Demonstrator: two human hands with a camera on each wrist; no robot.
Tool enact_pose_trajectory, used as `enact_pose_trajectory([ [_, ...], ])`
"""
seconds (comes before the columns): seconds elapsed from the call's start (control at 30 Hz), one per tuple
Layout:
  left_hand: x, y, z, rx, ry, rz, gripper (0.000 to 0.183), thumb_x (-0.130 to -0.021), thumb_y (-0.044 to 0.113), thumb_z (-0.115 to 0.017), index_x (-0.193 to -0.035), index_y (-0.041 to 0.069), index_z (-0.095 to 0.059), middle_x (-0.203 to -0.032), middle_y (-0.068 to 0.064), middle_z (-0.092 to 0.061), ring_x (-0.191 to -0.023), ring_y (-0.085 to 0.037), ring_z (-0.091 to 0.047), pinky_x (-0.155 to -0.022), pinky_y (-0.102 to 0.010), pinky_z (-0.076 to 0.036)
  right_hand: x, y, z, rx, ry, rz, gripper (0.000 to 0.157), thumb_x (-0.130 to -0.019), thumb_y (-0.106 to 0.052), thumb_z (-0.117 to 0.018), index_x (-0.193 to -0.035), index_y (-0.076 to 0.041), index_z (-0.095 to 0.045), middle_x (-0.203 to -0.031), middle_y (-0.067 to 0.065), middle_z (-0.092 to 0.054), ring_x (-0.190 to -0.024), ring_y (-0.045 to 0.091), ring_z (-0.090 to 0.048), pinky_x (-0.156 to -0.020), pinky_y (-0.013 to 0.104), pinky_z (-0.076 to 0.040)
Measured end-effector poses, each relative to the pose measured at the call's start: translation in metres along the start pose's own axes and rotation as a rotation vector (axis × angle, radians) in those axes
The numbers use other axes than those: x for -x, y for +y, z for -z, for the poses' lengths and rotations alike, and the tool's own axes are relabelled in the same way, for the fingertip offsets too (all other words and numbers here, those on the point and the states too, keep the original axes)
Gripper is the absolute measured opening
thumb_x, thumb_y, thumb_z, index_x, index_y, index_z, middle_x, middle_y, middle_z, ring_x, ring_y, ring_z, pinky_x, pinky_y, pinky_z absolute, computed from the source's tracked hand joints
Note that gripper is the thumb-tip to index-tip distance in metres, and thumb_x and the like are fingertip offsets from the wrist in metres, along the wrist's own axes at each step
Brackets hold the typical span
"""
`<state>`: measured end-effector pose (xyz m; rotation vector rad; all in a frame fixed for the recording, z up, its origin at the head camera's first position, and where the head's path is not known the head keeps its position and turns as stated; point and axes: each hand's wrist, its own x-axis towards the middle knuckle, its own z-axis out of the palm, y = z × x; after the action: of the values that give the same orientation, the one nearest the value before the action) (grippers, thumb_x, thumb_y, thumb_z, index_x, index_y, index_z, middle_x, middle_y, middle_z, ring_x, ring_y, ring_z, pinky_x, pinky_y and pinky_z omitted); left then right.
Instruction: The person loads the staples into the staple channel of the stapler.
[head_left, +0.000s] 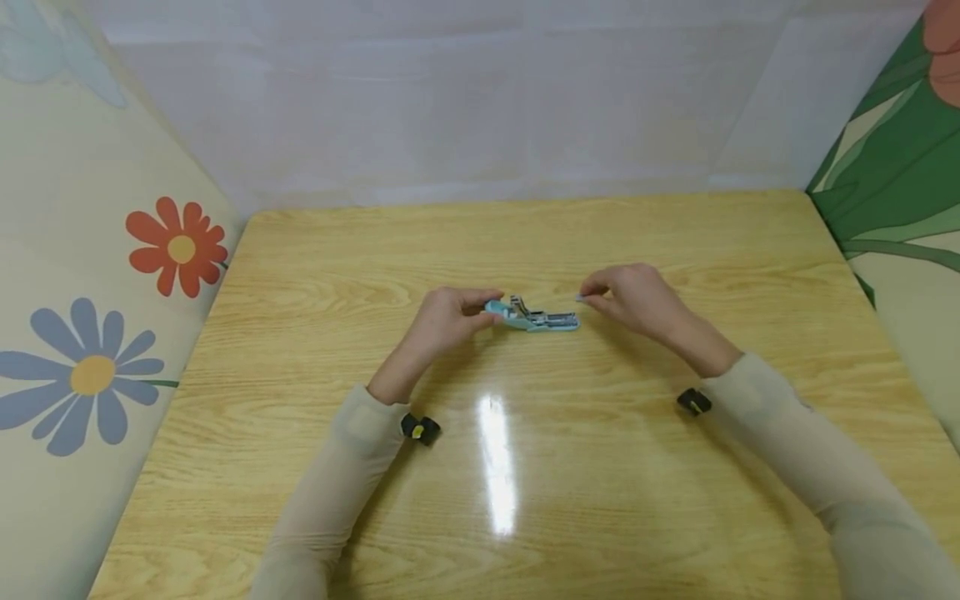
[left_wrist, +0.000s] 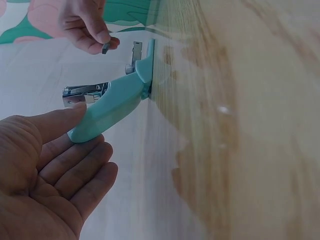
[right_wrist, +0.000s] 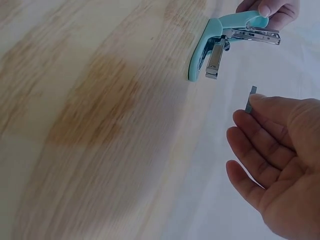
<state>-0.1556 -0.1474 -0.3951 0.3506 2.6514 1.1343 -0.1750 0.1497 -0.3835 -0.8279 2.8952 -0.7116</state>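
A mint-green stapler (head_left: 551, 326) lies opened out on the table, its metal magazine (right_wrist: 215, 59) bared on the base. My left hand (head_left: 444, 319) pinches the end of the stapler's raised top cover between thumb and fingers. In the left wrist view, that hand (left_wrist: 60, 165) has its thumb along the cover's edge, and a hinged metal part (left_wrist: 85, 92) stands out from the cover. My right hand (head_left: 637, 302) holds a short grey strip of staples (right_wrist: 251, 99) by thumb and forefinger, a little to the right of the magazine and above the table.
The wood-grained table (head_left: 600, 500) reaches back to a white cloth-like wall (head_left: 480, 108). Painted flower panels (head_left: 90, 208) flank it on the left and right. Small black wrist devices (head_left: 421, 429) sit at both sleeves.
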Motion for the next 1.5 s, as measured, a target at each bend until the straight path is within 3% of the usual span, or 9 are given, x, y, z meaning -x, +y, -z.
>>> enact_pose_trajectory([
  [0.93,0.0,0.003,-0.004,0.0,0.027,-0.009,0.039,-0.093,0.029,-0.076,-0.13,0.019,-0.071,-0.127,-0.005,-0.072,-0.113,-0.022,-0.072,-0.09,-0.038,-0.061,-0.016,-0.019,-0.017,-0.03,-0.054,0.019,0.016,-0.095,-0.018,-0.072,-0.105,-0.008,-0.078,-0.104,0.01,-0.079,-0.093,0.024,-0.075,-0.086,0.039,-0.061],
  [1.5,-0.001,0.002,-0.003,0.008,0.025,-0.018,0.038,-0.093,0.029,-0.075,-0.13,0.019,-0.071,-0.128,-0.005,-0.072,-0.113,-0.022,-0.072,-0.089,-0.039,-0.061,-0.012,-0.013,-0.032,-0.069,-0.014,0.023,0.011,-0.093,-0.016,-0.075,-0.098,-0.009,-0.08,-0.101,0.008,-0.08,-0.093,0.023,-0.077,-0.088,0.04,-0.06],
])
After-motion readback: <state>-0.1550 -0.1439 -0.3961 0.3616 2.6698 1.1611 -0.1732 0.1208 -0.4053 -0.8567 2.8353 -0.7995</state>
